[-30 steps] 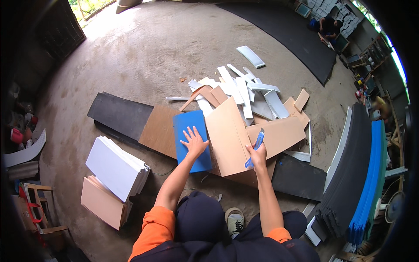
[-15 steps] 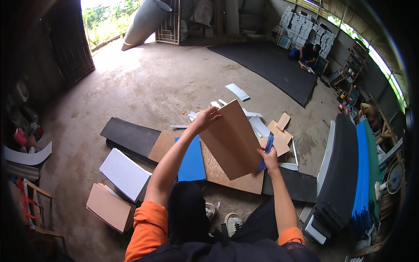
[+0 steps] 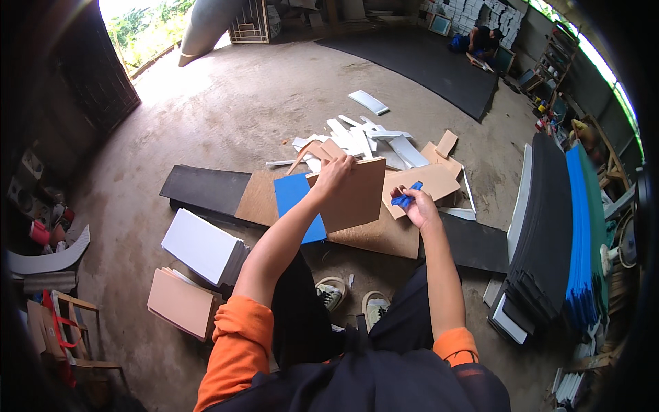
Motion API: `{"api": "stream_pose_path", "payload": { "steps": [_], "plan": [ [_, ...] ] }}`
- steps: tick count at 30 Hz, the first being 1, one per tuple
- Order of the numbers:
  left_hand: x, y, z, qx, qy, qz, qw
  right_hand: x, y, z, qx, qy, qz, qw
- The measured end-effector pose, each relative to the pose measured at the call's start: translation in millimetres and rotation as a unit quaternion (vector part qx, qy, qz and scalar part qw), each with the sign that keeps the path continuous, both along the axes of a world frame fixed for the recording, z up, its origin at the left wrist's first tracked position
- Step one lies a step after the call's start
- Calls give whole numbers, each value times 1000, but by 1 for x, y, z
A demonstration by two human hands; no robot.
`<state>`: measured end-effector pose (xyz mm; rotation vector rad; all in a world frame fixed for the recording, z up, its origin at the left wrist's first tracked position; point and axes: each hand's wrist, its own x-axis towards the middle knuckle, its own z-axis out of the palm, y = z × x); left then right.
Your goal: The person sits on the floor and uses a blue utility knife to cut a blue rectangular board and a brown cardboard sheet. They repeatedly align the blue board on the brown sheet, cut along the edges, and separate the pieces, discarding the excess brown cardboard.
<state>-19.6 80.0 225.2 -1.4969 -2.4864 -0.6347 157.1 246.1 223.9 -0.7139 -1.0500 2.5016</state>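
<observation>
My left hand (image 3: pixel 335 177) is closed on the upper edge of a tan foam-like board (image 3: pixel 357 198), which stands tilted over a wooden plank (image 3: pixel 384 237). To its right my right hand (image 3: pixel 419 207) is closed around a blue utility knife (image 3: pixel 406 195), partly hidden by the fingers; I cannot make out its blade. The right hand is apart from the held board. A blue sheet (image 3: pixel 294 196) lies on the plank, partly under my left forearm. Beyond my right hand rests another flat tan board (image 3: pixel 432 181).
White offcuts (image 3: pixel 353 141) are heaped beyond the plank. Left stand a white stack (image 3: pixel 202 244) and a tan stack (image 3: pixel 182 302). Black sheets (image 3: pixel 532 240) and blue sheets (image 3: pixel 576 233) lean at right. A person (image 3: pixel 480 44) sits on a far black mat (image 3: pixel 425 65).
The held board has swung more upright and come nearer, away from my right hand. More tan pieces show beside the offcuts. The knife has turned within my right hand. The view has shifted downward.
</observation>
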Motion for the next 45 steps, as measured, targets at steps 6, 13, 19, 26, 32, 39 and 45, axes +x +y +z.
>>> {"api": "stream_pose_path", "payload": {
  "steps": [6,13,19,26,32,39,45],
  "plan": [
    [11,18,-18,-11,31,4,999,6,9,-3,69,12,33,997],
    [22,35,-9,-5,43,-28,999,2,-3,0,375,-184,18,908],
    [25,48,1,27,36,-27,999,-8,-22,-20,590,-255,42,765],
    [19,56,-4,50,12,-95,994,-16,-26,-18,609,-264,27,748],
    [20,56,-9,7,-12,-97,995,-23,-32,-18,633,-290,22,717],
    [20,54,-9,32,8,-85,996,-27,-34,-22,641,-285,20,712],
    [17,55,-16,37,20,-85,996,-28,-38,-24,656,-279,7,701]
  ]
}}
